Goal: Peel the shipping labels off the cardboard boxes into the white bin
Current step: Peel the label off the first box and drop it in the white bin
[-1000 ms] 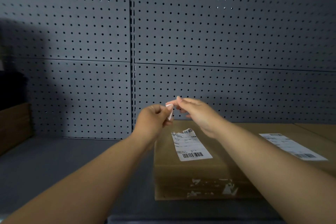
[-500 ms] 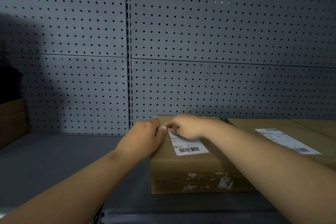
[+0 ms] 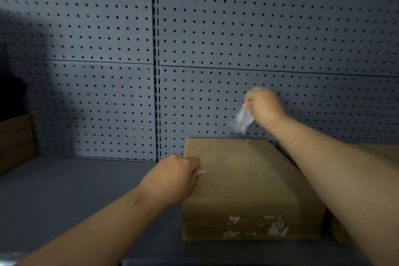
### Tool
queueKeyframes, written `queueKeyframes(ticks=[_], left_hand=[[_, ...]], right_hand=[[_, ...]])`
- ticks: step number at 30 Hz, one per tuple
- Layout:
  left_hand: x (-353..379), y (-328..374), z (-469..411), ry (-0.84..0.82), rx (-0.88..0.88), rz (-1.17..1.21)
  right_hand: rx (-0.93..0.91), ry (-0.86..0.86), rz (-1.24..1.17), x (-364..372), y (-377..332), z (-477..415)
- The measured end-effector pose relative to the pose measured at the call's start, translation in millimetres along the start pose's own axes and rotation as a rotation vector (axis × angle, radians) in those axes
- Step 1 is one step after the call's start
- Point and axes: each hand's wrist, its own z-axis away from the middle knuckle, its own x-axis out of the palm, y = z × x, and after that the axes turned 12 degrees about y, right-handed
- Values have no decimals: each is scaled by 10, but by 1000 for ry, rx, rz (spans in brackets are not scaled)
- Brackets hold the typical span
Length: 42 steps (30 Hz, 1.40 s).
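Because the shipping label [image 3: 241, 120] hangs free of the cardboard, pinched in the curled fingers of the right hand [image 3: 264, 106], the next move turns on where the white bin lies, and no bin shows in this view, so its direction cannot be told. That hand is raised above the far edge of the cardboard box [image 3: 244, 179], close in front of the pegboard wall [image 3: 237, 28], and the blurred label trails down and to the left from it. The left hand [image 3: 174, 179], nearer the person, has its fingers curled on the box's left top edge, seemingly steadying it; a pale fleck at the fingertips may be a nail or a scrap. The box's long axis runs away from the person toward the wall, its top bare, with torn white remnants on its front face. A 2nd box [image 3: 380, 151] sits just beside it on the right, so open room lies leftward over the grey shelf [image 3: 75, 190], well short of the brown box [image 3: 15, 140] at the far left
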Motion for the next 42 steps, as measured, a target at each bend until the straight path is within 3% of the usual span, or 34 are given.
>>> queueKeyframes(ticks=[2, 3, 6, 9, 12, 19, 25, 30, 34, 38, 42], left_hand=[[8, -12, 2, 14, 18, 1], [16, -14, 4, 27, 19, 3], [-10, 6, -2, 44, -15, 22], [-76, 9, -28, 79, -163, 114], [-143, 0, -96, 221, -347, 197], [-231, 88, -382, 323, -343, 217], [-170, 99, -477, 377, -218, 173], [-161, 114, -542, 336, -174, -35], [-167, 135, -531, 328, -126, -115], [-196, 57, -468, 418, -113, -110], [-300, -72, -460, 475, -145, -202]], right_hand=[[71, 247, -62, -63, 115, -88], [14, 260, -80, -94, 63, -84], [-171, 191, -146, -85, -194, -4], [-175, 200, -248, -132, -315, 71], [-209, 132, -315, -201, -362, 197], [-265, 56, -456, -417, -452, 459], [-142, 32, -557, -474, -393, 516], [85, -145, -817, -365, -196, 514], [289, -142, -967, -179, -153, 484], [374, -141, -907, -20, -155, 491], [218, -241, -570, 135, -213, 555]])
